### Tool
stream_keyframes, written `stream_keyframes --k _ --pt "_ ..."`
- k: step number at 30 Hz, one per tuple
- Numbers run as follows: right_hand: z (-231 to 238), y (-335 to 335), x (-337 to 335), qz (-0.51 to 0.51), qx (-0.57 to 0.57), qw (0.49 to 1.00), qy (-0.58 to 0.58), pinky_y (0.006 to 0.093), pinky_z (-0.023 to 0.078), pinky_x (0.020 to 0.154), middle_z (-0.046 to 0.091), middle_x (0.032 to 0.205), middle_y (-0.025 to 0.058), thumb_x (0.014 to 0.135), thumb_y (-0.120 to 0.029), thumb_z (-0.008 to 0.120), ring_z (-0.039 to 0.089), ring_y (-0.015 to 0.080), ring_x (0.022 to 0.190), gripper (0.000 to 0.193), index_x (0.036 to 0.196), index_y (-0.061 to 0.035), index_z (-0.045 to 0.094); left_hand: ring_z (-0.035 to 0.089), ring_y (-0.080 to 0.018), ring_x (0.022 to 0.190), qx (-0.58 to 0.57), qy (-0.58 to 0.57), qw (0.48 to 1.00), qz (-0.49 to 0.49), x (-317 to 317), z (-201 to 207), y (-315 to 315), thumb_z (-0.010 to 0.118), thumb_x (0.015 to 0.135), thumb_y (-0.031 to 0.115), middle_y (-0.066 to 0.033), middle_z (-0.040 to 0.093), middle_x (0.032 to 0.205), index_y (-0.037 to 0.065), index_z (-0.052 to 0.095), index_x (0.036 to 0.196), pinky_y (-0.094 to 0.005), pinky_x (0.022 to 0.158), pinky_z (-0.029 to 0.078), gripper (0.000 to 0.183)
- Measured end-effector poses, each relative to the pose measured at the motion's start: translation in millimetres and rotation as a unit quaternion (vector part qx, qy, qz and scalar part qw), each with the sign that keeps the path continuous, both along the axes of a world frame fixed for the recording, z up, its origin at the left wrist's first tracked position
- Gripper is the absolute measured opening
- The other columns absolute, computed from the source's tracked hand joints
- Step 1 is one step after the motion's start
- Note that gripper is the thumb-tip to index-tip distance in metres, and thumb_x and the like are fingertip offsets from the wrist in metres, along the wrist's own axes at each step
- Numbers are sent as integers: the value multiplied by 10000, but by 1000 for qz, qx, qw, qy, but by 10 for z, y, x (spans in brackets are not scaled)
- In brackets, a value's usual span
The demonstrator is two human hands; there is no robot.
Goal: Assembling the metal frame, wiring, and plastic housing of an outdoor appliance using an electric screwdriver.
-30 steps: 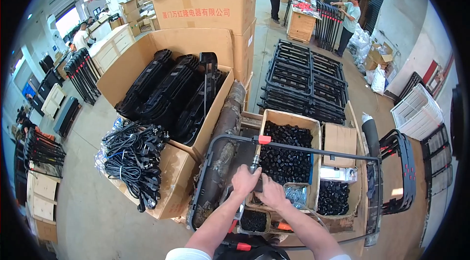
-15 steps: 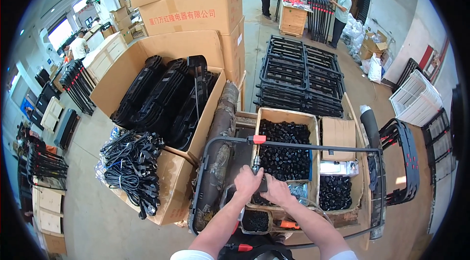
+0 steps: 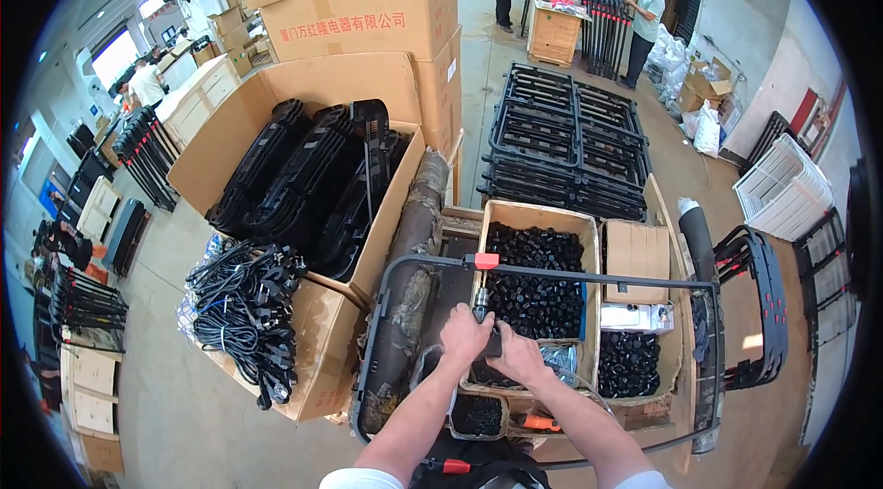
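Both hands are closed around a dark power screwdriver [image 3: 481, 304] that points away from me. My left hand [image 3: 465, 333] wraps it near its metal chuck, and my right hand [image 3: 516, 356] grips the dark body just behind. The bit reaches toward a red plastic piece [image 3: 486, 261] on the far bar of a black tubular frame [image 3: 635, 280]. That frame lies across the workbench and around my forearms; a second red piece [image 3: 456, 466] sits on its near bar. My fingers partly hide the tool. Whether the bit touches a screw is too small to tell.
Beyond my hands is a box of black caps [image 3: 535, 282], with more black caps [image 3: 629, 364] to the right. An orange-handled tool [image 3: 539, 422] lies near. Cartons [image 3: 359, 24], bundled cables [image 3: 241, 319] and stacked black frames [image 3: 566, 139] surround the bench. Two people work at the back.
My hands and the screwdriver have shifted very slightly away from me, with the grip unchanged. The tubular frame stays in place.
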State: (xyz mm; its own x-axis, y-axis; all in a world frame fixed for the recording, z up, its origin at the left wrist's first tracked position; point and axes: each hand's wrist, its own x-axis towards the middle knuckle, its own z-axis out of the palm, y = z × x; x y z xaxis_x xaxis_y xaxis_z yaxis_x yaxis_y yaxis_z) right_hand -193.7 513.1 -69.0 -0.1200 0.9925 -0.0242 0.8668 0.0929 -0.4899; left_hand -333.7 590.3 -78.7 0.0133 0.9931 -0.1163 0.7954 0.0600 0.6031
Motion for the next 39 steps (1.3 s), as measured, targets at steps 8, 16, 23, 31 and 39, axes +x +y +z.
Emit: stream_keyframes --k 8,16,23,31,39 --pt "-71 37 40 -19 19 999 23 490 610 788 739 955 278 717 -300 901 742 431 889 900 1420 50 463 712 -458 966 23 -7 1000 11 65 -13 33 785 858 499 -256 686 1061 -21 594 1034 -537 826 580 582" --pt "-102 116 49 -23 9 999 24 506 604 792 739 970 278 707 -317 908 738 448 889 956 1459 27 428 718 -436 964 20 9 1000 19 79 -30 102 793 848 506 -237 689 1059 -3 600 1045 -527 820 586 579" --pt "-20 105 21 -3 20 1000 12 507 576 863 655 1200 184 735 -246 851 678 421 1050 614 1259 -51 598 734 -398 956 26 -2 999 34 136 -55 136 775 861 539 -218 693 1063 14 599 1086 -516 808 604 597" --pt "-114 31 -103 2 38 997 60 502 565 879 601 1308 190 762 -161 830 659 442 1086 602 1291 -30 573 731 -411 960 1 -38 999 20 1 49 58 773 877 488 -234 687 1060 -2 589 1079 -500 805 608 561" --pt "-21 -22 -136 -8 21 999 32 493 567 892 601 1303 182 753 -170 835 654 427 1112 631 1310 -32 572 734 -414 964 6 -48 999 9 -7 38 6 777 873 482 -248 690 1077 -10 596 1094 -495 809 613 569"
